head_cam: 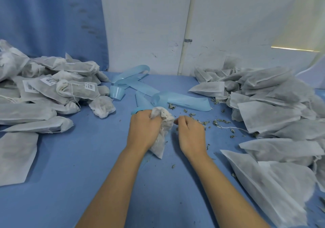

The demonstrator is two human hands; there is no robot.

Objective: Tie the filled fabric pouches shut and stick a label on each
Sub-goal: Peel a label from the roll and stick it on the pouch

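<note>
Head view. Blue-covered desk [88, 175] set against a white wall [149, 25], with a blue curtain [49, 16] hanging at far left and a pale vertical pipe [186, 34] running down the wall.

At centre, the left hand [143, 129] grips a filled white fabric pouch [161, 139] by its gathered neck, fingers curled tightly around the bunched cloth. The pouch's body trails toward the viewer and lies on the desk between the two forearms.

The right hand [191, 136] sits just beside the pouch's neck, fingers curled and the tips [179, 120] drawn together. Whether a string lies between them cannot be told.

A heap of tied pouches [70, 90] occupies the left of the desk, several bearing white barcode labels [50, 81]. A heap of flat, untied pouches [274, 108] fills the right side.

Between the heaps, behind the hands, lie curled light-blue backing strips [140, 85]. A small bright-blue object [136, 111] shows just behind the left hand, too hidden to identify.

Dried herb fragments [218, 122] are scattered on the desk to the right of the right hand, and a thin white string [233, 128] runs among them toward the right heap.
</note>
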